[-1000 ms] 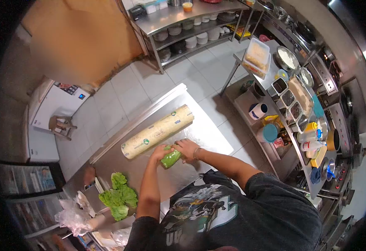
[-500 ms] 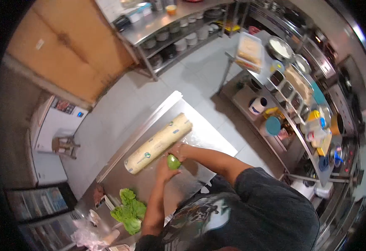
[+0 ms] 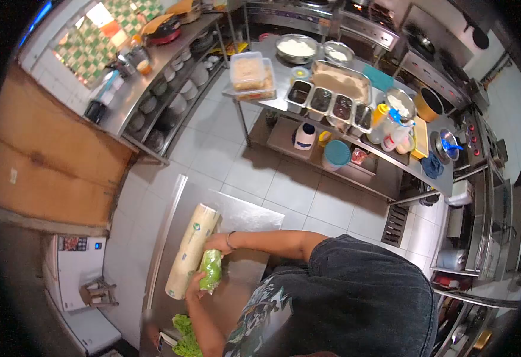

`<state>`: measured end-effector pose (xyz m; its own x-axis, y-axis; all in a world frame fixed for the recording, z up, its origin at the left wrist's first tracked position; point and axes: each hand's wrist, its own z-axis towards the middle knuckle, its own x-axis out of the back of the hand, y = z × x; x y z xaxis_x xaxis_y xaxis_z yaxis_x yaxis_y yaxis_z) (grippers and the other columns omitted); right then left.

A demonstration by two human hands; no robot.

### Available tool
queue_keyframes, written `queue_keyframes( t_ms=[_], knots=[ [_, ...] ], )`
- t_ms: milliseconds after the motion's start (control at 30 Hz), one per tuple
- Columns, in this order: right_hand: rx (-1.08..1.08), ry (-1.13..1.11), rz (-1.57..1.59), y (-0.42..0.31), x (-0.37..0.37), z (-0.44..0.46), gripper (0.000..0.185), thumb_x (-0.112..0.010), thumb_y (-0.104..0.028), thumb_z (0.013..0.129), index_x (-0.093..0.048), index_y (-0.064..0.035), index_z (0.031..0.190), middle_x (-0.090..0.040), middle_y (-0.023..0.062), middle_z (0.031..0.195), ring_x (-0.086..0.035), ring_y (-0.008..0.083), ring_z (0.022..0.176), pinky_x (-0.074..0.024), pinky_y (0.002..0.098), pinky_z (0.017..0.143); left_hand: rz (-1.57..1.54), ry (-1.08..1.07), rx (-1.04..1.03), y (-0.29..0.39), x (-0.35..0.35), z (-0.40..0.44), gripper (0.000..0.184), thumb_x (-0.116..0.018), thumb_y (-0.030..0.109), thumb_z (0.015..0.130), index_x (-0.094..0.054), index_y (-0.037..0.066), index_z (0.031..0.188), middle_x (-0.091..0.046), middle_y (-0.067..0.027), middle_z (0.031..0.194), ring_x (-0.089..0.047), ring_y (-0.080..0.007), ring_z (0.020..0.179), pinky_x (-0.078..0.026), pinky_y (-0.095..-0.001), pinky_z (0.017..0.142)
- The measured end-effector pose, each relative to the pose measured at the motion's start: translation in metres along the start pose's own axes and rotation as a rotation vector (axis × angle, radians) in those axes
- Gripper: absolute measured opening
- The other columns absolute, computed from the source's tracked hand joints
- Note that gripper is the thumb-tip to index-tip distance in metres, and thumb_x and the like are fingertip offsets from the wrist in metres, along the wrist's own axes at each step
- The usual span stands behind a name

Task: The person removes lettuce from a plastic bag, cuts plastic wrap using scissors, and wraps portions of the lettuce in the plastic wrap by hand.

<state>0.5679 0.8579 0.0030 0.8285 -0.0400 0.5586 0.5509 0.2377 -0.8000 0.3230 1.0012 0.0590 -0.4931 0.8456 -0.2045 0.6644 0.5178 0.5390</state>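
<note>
A film-wrapped green bundle point(image 3: 211, 271), apparently lettuce, lies between my two hands over the metal table. My right hand point(image 3: 219, 243) has its fingers closed around the upper end, with a band at that wrist. At the lower end, my left hand point(image 3: 195, 284) grips the bundle, its fingers partly hidden. Right beside both hands is a thick roll of plastic wrap point(image 3: 190, 253), pale with printed logos. Loose lettuce leaves point(image 3: 183, 336) lie near my left forearm, partly cut off by it.
The steel table point(image 3: 236, 214) ends at an edge above the tiled floor. Across the aisle stands a prep table with plastic tubs point(image 3: 250, 77), metal pans of fillings point(image 3: 323, 101), bowls and squeeze bottles point(image 3: 391, 137). A wooden stool point(image 3: 98, 293) stands to the left.
My view has swung toward the prep table. The green bundle, rounded between both hands before, now shows as a longer film-wrapped shape, with my hands at opposite ends.
</note>
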Motion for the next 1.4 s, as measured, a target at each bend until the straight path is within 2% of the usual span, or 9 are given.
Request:
queue_keyframes(
  t_ms=[133, 300, 400, 633, 767, 933, 1167, 1267, 1400],
  knots=[
    [-0.094, -0.153, -0.402, -0.047, 0.057, -0.009, 0.066, -0.085, -0.044, 0.059, -0.062, -0.0262, 0.118, -0.064, -0.0011, 0.113, -0.049, 0.0269, 0.117, -0.0345, 0.0444, 0.093, -0.196, -0.128, 0.068, 0.002, -0.008, -0.008, 0.056, -0.066, 0.039, 0.088, -0.053, 0.002, 0.128, -0.065, -0.0146, 0.111, -0.067, -0.0272, 0.095, -0.056, -0.0420, 0.080],
    [-0.077, -0.143, -0.317, -0.041, 0.075, -0.025, 0.063, -0.076, -0.054, 0.070, -0.061, -0.0213, 0.121, -0.066, 0.0089, 0.108, -0.056, 0.0355, 0.109, -0.0415, 0.0490, 0.094, -0.050, 0.166, -0.223, 0.013, -0.028, -0.024, 0.061, -0.055, 0.049, 0.094, -0.046, 0.005, 0.136, -0.061, -0.0137, 0.120, -0.065, -0.0277, 0.098, -0.058, -0.0439, 0.076],
    [-0.300, -0.158, -0.114, -0.054, 0.081, -0.027, 0.065, -0.064, -0.056, 0.082, -0.054, -0.0178, 0.134, -0.062, 0.0240, 0.116, -0.059, 0.0459, 0.107, -0.0442, 0.0510, 0.096, 0.264, 0.233, -0.539, 0.024, -0.075, -0.059, 0.085, -0.080, 0.019, 0.078, -0.028, 0.004, 0.144, -0.045, -0.0132, 0.136, -0.048, -0.0285, 0.124, -0.044, -0.0411, 0.100],
    [-0.571, -0.088, 0.029, -0.100, 0.100, 0.008, 0.058, -0.039, -0.044, 0.099, -0.052, 0.0006, 0.134, -0.051, 0.0254, 0.136, -0.052, 0.0391, 0.123, -0.0402, 0.0407, 0.106, 0.394, 0.425, -0.843, 0.027, -0.099, -0.055, 0.091, -0.090, 0.015, 0.059, -0.042, 0.001, 0.135, -0.050, -0.0108, 0.135, -0.050, -0.0278, 0.124, -0.046, -0.0410, 0.100],
    [-0.542, 0.026, 0.089, -0.094, 0.105, 0.038, 0.066, -0.042, -0.056, 0.096, -0.068, 0.0043, 0.105, -0.068, 0.0275, 0.096, -0.065, 0.0398, 0.097, -0.0487, 0.0420, 0.090, 0.891, 0.990, -0.455, 0.033, -0.081, -0.054, 0.101, -0.094, 0.025, 0.055, -0.041, 0.004, 0.138, -0.045, -0.0175, 0.139, -0.042, -0.0373, 0.130, -0.037, -0.0456, 0.108],
    [-0.746, -0.148, 0.042, -0.076, 0.089, 0.057, 0.069, -0.046, -0.061, 0.095, -0.071, 0.0040, 0.093, -0.069, 0.0207, 0.078, -0.065, 0.0301, 0.080, -0.0496, 0.0381, 0.080, 0.904, 0.911, -0.841, 0.043, -0.110, -0.075, 0.113, -0.090, 0.042, 0.056, -0.031, 0.011, 0.148, -0.040, -0.0197, 0.143, -0.038, -0.0405, 0.133, -0.034, -0.0520, 0.109],
    [-0.818, -0.262, -0.114, -0.085, 0.101, 0.055, 0.073, -0.050, -0.066, 0.090, -0.068, 0.0034, 0.106, -0.069, 0.0232, 0.083, -0.065, 0.0304, 0.086, -0.0497, 0.0401, 0.081, 1.183, 0.747, -0.609, 0.070, -0.106, -0.046, 0.086, -0.082, 0.029, 0.061, -0.044, 0.014, 0.136, -0.062, -0.0147, 0.119, -0.057, -0.0350, 0.115, -0.045, -0.0474, 0.095],
    [-0.394, 0.372, -0.408, -0.072, 0.118, 0.031, 0.069, -0.068, -0.050, 0.085, -0.052, -0.0026, 0.132, -0.064, 0.0221, 0.107, -0.062, 0.0325, 0.079, -0.0502, 0.0425, 0.084, 1.105, 0.552, -0.539, 0.093, -0.091, -0.046, 0.074, -0.080, 0.025, 0.058, -0.051, 0.013, 0.125, -0.068, -0.0153, 0.104, -0.062, -0.0383, 0.103, -0.049, -0.0486, 0.088],
    [-0.715, 0.424, -0.082, -0.073, 0.161, -0.034, 0.063, -0.071, -0.041, 0.085, -0.052, -0.0021, 0.130, -0.062, 0.0203, 0.107, -0.060, 0.0312, 0.092, -0.0499, 0.0411, 0.086, 1.193, 0.721, -0.625, 0.087, -0.087, -0.009, 0.078, -0.081, 0.022, 0.060, -0.052, 0.015, 0.131, -0.060, -0.0171, 0.123, -0.054, -0.0347, 0.119, -0.043, -0.0474, 0.099]
  ],
)
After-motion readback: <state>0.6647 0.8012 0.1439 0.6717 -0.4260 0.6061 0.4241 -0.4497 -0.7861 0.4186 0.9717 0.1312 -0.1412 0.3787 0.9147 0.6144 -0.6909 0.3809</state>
